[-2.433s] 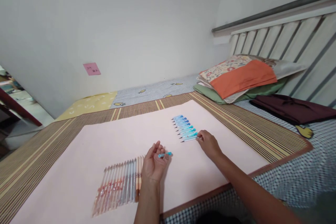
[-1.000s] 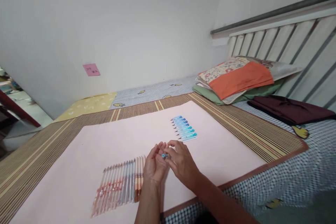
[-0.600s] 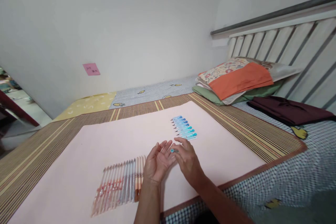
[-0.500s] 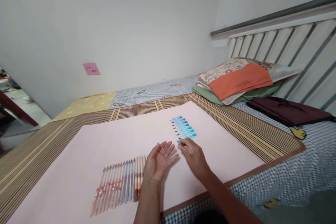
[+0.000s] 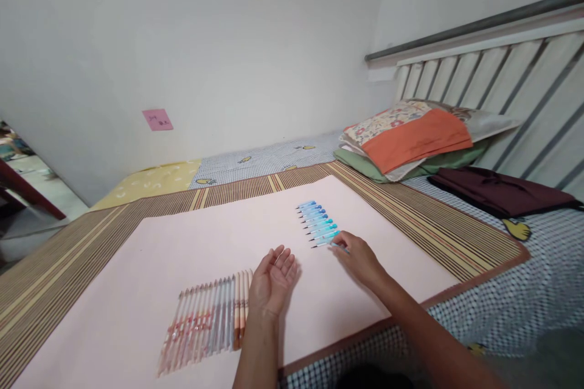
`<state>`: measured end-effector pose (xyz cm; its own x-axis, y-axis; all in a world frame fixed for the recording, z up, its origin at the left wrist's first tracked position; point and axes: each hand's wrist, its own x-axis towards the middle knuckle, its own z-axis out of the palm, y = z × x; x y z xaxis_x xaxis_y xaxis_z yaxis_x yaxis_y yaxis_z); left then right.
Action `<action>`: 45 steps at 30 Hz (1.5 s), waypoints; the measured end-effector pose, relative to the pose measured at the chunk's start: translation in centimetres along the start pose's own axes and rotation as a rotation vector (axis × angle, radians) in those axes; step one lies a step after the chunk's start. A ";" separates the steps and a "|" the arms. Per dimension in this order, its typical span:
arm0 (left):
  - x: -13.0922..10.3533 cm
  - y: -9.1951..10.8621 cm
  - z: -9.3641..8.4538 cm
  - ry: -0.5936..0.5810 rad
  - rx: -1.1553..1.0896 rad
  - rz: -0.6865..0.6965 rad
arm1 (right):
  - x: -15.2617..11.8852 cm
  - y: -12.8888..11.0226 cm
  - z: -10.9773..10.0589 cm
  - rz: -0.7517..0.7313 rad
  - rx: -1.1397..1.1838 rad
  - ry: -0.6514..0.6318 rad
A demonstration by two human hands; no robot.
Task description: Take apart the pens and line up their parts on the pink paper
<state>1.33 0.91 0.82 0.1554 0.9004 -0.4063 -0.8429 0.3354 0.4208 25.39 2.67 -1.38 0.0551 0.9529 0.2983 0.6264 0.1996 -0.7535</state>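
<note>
Turquoise cap (image 5: pixel 341 248) gone from open left hand (image 5: pixel 274 278); frame centre-right, right hand (image 5: pixel 359 257) pinches it at rear of white pen (image 5: pixel 322 245), apparently fitting it.

Room opens on the pink sheet (image 5: pixel 210 246) beyond the pale pens (image 5: pixel 205 317) — the left hand (image 5: pixel 272 282) blocks their right side.

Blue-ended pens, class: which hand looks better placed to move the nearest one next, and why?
Probably the right hand: its fingers are closed at the blunt end of the nearest blue-ended pen. The left hand is open, palm up, apart from that row, nearer the pale pens.
</note>
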 end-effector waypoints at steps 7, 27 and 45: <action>0.1 -0.1 -0.1 0.001 -0.012 -0.003 | 1.1 1.2 -0.3 -0.235 -0.550 -0.150; -0.1 -0.1 0.2 0.020 -0.011 -0.014 | 1.2 4.7 -1.7 -0.142 -0.371 -0.007; 0.0 -0.3 0.4 0.043 0.004 -0.007 | 1.7 6.2 -0.4 -0.160 -0.299 -0.011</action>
<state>1.79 0.88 1.01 0.1387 0.8854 -0.4436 -0.8400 0.3424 0.4208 29.68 5.42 -5.27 -0.0702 0.9176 0.3912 0.8267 0.2730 -0.4919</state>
